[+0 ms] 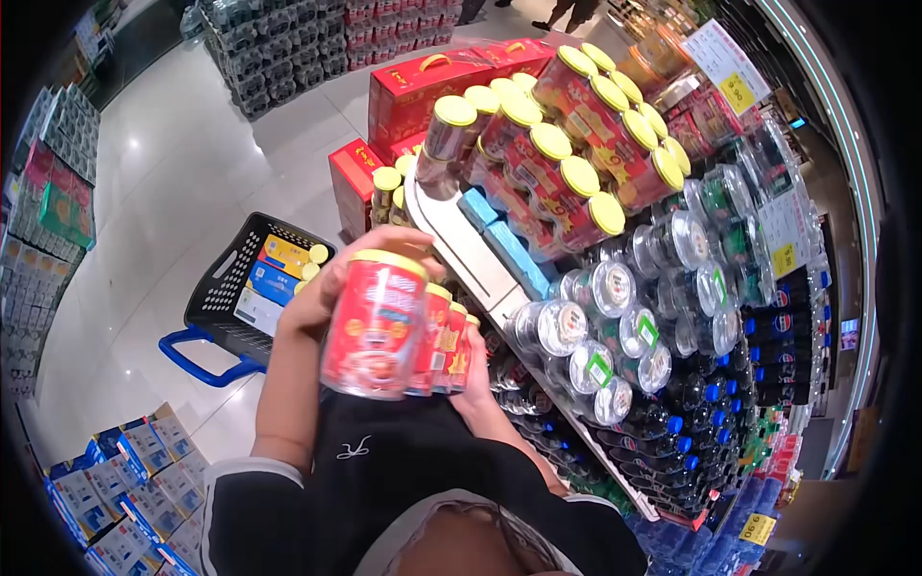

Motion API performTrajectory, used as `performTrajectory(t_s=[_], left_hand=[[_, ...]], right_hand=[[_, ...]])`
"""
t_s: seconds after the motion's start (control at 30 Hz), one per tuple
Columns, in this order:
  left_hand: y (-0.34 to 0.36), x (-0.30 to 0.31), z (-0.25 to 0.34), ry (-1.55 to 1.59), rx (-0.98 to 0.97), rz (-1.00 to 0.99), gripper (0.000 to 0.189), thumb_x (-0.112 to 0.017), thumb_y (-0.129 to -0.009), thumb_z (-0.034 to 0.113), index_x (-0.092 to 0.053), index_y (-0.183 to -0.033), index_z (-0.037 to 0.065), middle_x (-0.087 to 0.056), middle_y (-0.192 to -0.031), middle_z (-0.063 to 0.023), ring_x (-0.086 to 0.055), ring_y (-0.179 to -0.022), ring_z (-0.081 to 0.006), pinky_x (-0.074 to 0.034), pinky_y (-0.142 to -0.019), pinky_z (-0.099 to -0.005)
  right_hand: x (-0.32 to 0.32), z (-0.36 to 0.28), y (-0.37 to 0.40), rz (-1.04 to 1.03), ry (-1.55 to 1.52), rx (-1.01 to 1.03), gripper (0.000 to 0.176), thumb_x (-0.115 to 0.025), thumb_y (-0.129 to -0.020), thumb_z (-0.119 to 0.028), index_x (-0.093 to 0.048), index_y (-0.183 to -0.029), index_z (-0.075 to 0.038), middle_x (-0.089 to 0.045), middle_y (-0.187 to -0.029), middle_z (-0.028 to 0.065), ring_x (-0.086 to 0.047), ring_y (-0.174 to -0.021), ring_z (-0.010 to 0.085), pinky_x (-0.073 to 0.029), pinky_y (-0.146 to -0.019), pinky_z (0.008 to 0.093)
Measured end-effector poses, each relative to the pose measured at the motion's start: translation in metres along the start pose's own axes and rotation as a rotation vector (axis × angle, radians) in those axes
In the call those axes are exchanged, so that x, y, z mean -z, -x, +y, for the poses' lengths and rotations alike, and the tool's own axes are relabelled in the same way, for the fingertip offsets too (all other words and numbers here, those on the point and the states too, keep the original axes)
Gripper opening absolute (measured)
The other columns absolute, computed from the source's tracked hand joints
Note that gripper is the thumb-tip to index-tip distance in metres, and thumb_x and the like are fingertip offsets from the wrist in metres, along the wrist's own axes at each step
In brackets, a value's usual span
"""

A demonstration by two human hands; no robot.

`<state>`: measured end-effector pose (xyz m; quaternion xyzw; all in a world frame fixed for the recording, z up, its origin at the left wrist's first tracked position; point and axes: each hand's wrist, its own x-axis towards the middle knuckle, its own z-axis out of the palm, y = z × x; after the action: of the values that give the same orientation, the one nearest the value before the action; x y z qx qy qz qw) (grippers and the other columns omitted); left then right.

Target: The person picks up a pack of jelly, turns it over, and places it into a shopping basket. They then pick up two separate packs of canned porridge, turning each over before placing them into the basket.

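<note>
A row of several red cans with yellow lids is in front of my chest, between my two hands. The nearest red can (375,322) is large in view and slightly tilted; smaller-looking red cans (449,346) stand in line behind it. My left hand (331,269) is wrapped around the far side of the nearest can, its fingers partly hidden behind the lid. At the other end of the row, my right hand (475,379) is closed against the last can; most of its fingers are hidden.
A black shopping basket (206,288) with a blue handle holds boxes and yellow-lidded cans. On the right, a display shelf (466,245) carries stacked yellow-lidded cans (550,142), clear-lidded jars (562,326) and dark bottles (672,446). Red gift boxes (423,91) stand behind it; cartons (144,480) lie lower left.
</note>
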<state>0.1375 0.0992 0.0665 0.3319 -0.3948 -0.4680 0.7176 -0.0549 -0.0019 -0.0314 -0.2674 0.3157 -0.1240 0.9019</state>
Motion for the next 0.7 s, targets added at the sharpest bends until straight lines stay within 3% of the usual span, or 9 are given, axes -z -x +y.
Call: performTrajectory(t_s=[0.03,0.1,0.17,0.27,0.43,0.57,0.63,0.67,0.7], left_hand=[[0.018,0.005,0.006,0.026,0.029,0.189,0.096,-0.049,-0.068,0.071,-0.033,-0.125,-0.003,-0.052,-0.115,-0.0183,-0.052,-0.107,-0.0245,-0.043,-0.089,-0.0348],[0.054,0.028,0.004,0.147,0.092,0.374,0.086,-0.048,-0.073,0.066,-0.033,-0.125,-0.001,-0.051,-0.116,-0.0178,-0.051,-0.108,-0.0251,-0.041,-0.092,-0.0355],[0.078,0.049,-0.001,0.086,0.066,0.354,0.071,-0.048,-0.079,0.058,-0.036,-0.123,0.003,-0.052,-0.113,-0.0143,-0.051,-0.108,-0.0221,-0.041,-0.092,-0.0344],[0.114,0.074,-0.008,0.048,0.049,0.55,0.07,-0.049,-0.078,0.06,-0.042,-0.117,0.002,-0.051,-0.108,-0.0092,-0.052,-0.102,-0.0152,-0.042,-0.088,-0.0295],[0.143,0.103,0.001,0.098,-0.03,0.72,0.065,-0.048,-0.081,0.055,-0.041,-0.117,0.002,-0.05,-0.11,-0.0093,-0.05,-0.104,-0.0149,-0.041,-0.09,-0.0284],[0.183,0.128,-0.013,0.278,0.035,0.941,0.05,-0.046,-0.089,0.038,-0.038,-0.122,0.002,-0.05,-0.113,-0.009,-0.048,-0.106,-0.0146,-0.039,-0.092,-0.0285],[0.206,0.148,-0.037,0.068,0.153,1.008,0.049,-0.051,-0.088,0.032,-0.035,-0.124,0.002,-0.049,-0.115,-0.0091,-0.047,-0.107,-0.0138,-0.038,-0.092,-0.0287],[0.218,0.152,-0.041,0.196,0.207,1.012,0.053,-0.055,-0.086,0.025,-0.031,-0.126,0.001,-0.048,-0.117,-0.0096,-0.046,-0.108,-0.0134,-0.038,-0.093,-0.0292],[0.226,0.149,-0.038,0.314,0.14,0.998,0.053,-0.059,-0.084,0.02,-0.032,-0.125,0.0,-0.047,-0.117,-0.0096,-0.046,-0.109,-0.0141,-0.037,-0.094,-0.0294]], right_hand=[[-0.003,-0.009,0.005,0.014,0.014,0.069,0.051,-0.046,-0.087,-0.041,-0.04,-0.121,-0.004,-0.054,-0.11,0.0094,-0.054,-0.1,0.0179,-0.044,-0.086,0.033],[-0.016,-0.022,0.005,0.073,0.244,0.415,0.051,-0.054,-0.084,-0.031,-0.036,-0.122,-0.001,-0.049,-0.114,0.0119,-0.05,-0.104,0.0192,-0.04,-0.09,0.0322],[-0.021,-0.033,-0.005,-0.017,0.499,0.575,0.056,-0.062,-0.08,-0.02,-0.032,-0.123,-0.001,-0.047,-0.113,0.0118,-0.047,-0.104,0.0178,-0.038,-0.091,0.0304],[-0.059,-0.032,-0.028,-0.072,0.571,0.437,0.051,-0.061,-0.082,-0.019,-0.034,-0.121,-0.002,-0.049,-0.11,0.0111,-0.049,-0.101,0.0164,-0.039,-0.088,0.0287],[-0.103,-0.017,-0.06,-0.159,0.689,0.357,0.049,-0.058,-0.084,-0.02,-0.034,-0.122,-0.001,-0.049,-0.112,0.0118,-0.05,-0.101,0.0165,-0.04,-0.088,0.0295],[-0.127,0.013,-0.082,-0.12,0.76,0.209,0.05,-0.06,-0.083,-0.021,-0.035,-0.121,-0.001,-0.049,-0.111,0.0116,-0.05,-0.1,0.0166,-0.041,-0.087,0.0292],[-0.13,0.031,-0.092,-0.134,0.854,0.175,0.049,-0.061,-0.082,-0.02,-0.036,-0.12,-0.002,-0.05,-0.109,0.0107,-0.05,-0.098,0.0155,-0.041,-0.086,0.0286],[-0.125,0.04,-0.1,-0.131,0.891,0.134,0.048,-0.062,-0.082,-0.019,-0.036,-0.119,-0.002,-0.05,-0.108,0.0099,-0.05,-0.097,0.0146,-0.041,-0.085,0.0278],[-0.12,0.051,-0.108,-0.121,0.924,0.104,0.047,-0.062,-0.082,-0.02,-0.038,-0.118,-0.001,-0.052,-0.106,0.0092,-0.05,-0.096,0.0144,-0.041,-0.084,0.0276]])
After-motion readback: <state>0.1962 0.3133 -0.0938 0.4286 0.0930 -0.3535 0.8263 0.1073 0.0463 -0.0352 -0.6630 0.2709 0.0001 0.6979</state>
